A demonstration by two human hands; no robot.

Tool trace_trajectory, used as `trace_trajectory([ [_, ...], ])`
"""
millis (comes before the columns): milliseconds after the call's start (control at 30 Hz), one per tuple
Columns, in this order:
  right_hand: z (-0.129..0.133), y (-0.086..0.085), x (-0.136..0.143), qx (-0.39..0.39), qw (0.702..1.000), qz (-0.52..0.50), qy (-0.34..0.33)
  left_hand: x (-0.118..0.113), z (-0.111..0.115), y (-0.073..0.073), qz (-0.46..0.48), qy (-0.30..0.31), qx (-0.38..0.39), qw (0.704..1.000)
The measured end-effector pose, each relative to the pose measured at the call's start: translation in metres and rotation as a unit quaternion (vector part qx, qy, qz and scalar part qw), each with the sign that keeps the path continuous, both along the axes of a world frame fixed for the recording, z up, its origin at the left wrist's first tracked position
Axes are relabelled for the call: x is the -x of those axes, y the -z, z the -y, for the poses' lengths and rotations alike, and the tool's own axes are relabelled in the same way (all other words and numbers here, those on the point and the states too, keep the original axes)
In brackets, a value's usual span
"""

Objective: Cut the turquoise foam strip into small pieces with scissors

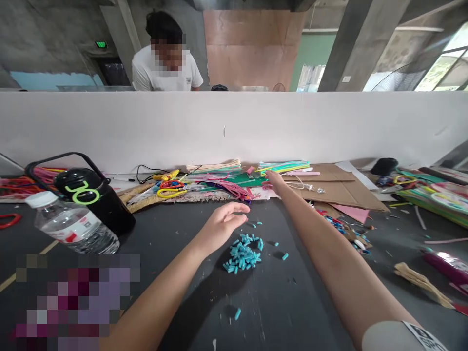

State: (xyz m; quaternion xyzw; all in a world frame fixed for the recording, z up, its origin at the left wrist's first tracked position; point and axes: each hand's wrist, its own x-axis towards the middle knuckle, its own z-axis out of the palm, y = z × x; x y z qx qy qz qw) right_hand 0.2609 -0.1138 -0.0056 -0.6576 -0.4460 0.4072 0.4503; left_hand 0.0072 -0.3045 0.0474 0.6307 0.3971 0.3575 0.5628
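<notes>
a long white partition (pixel 234 126) runs behind the dark table (pixel 266 317), and past it i see a person in a white shirt (pixel 146 68), head bent down. flattened brown cardboard (pixel 340 192) lies toward the back of the table.

on the person's left stands a black bottle (pixel 117 214) with a loop handle and green ring marks; its dark wall hides whatever is inside. just in front of it is a clear bottle (pixel 78 226), white cap on, with clear liquid showing below and around its red and white label. over by the right edge there's a purple container (pixel 448 265), and i can't tell what it holds.

the left hand (pixel 226 224) hovers over the table, empty, its fingers loosely curled and near each other, the thumb apart from them. the right hand (pixel 271 179) reaches to the back, at the near side of a stack of green, yellow and white strips (pixel 288 166); i can't tell whether its fingers are closed on any of them. pink strips (pixel 234 187) lie left of that hand, with yellow-handled scissors (pixel 171 193) farther left.

smallest are the short blue pieces (pixel 243 256), loose in a heap on the bare tabletop, in no container, just beside the left hand, a few scattered around.
</notes>
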Motion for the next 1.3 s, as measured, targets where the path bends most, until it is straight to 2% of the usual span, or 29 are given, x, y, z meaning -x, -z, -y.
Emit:
trace_trajectory([
  [67, -0.017, 0.006, -0.004, 0.029, 0.999, -0.022, 0.016, 0.002, 0.002, -0.005, 0.006, 0.019, 0.005, 1.0],
  [167, -0.032, 0.009, -0.009, 0.055, 0.997, -0.039, 0.03, 0.0, 0.012, -0.019, 0.039, 0.063, -0.003, 0.997],
  [267, -0.038, 0.008, -0.013, 0.056, 0.996, -0.043, 0.046, -0.003, 0.023, -0.033, 0.05, 0.112, 0.0, 0.992],
  [333, -0.038, 0.006, -0.013, 0.038, 0.997, -0.044, 0.055, -0.003, 0.027, -0.038, 0.048, 0.123, 0.0, 0.991],
  [533, -0.03, -0.013, -0.014, -0.061, 0.994, -0.06, 0.071, 0.005, 0.022, -0.035, 0.012, 0.092, -0.014, 0.996],
  [667, -0.025, -0.03, -0.021, -0.103, 0.988, -0.089, 0.071, 0.008, 0.01, -0.021, -0.014, 0.066, -0.024, 0.997],
  [800, -0.019, -0.04, -0.025, -0.117, 0.985, -0.114, 0.045, -0.003, -0.025, 0.009, -0.046, 0.005, -0.021, 0.999],
  [900, -0.012, -0.043, -0.028, -0.114, 0.986, -0.121, 0.025, -0.028, -0.074, 0.029, -0.057, -0.094, -0.034, 0.993],
  [1033, -0.005, -0.043, -0.035, -0.111, 0.986, -0.121, -0.003, -0.073, -0.143, 0.037, -0.082, -0.179, -0.096, 0.976],
  [1133, -0.003, -0.046, -0.036, -0.11, 0.987, -0.113, -0.029, -0.104, -0.175, 0.04, -0.102, -0.175, -0.116, 0.972],
  [1300, -0.002, -0.056, -0.019, -0.127, 0.983, -0.09, -0.093, -0.133, -0.195, 0.055, -0.114, -0.161, -0.143, 0.97],
])
